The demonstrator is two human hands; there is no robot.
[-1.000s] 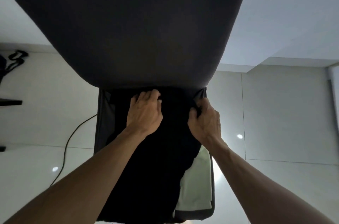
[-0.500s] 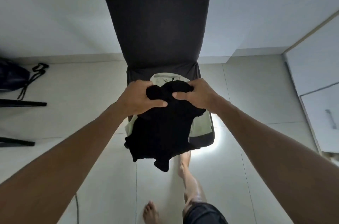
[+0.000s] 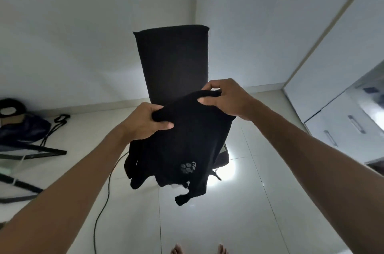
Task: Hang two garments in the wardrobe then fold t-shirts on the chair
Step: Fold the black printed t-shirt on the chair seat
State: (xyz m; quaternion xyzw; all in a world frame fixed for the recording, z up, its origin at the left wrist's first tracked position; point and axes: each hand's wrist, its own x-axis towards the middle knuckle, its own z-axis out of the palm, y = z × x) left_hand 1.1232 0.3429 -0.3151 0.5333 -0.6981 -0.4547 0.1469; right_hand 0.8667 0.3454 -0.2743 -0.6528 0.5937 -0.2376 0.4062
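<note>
In the head view, the left hand (image 3: 145,122) gripped the upper edge of a black t-shirt (image 3: 187,145), with the thumb on the front of the cloth and the fingers curled behind it. The right hand (image 3: 226,100) pinched the same edge, at about 2 o'clock from the left hand, and its thumb lay on the fabric. The t-shirt hung down between both hands, in the air in front of the chair (image 3: 172,60), and it hid most of the seat. A small grey print (image 3: 188,167) was seen on the lower part of the cloth. The bottom of the t-shirt hung in uneven folds.

The tall dark back of the chair stood at 12 o'clock from the hands, against a white wall (image 3: 83,25). At 9 o'clock, a dark bag (image 3: 22,129) lay on the tiled floor (image 3: 249,212), near some black bars. A thin cable (image 3: 104,201) ran over the floor at 7 o'clock. At 3 o'clock stood white drawers (image 3: 342,129) with metal handles. Bare toes (image 3: 178,249) showed at 6 o'clock.
</note>
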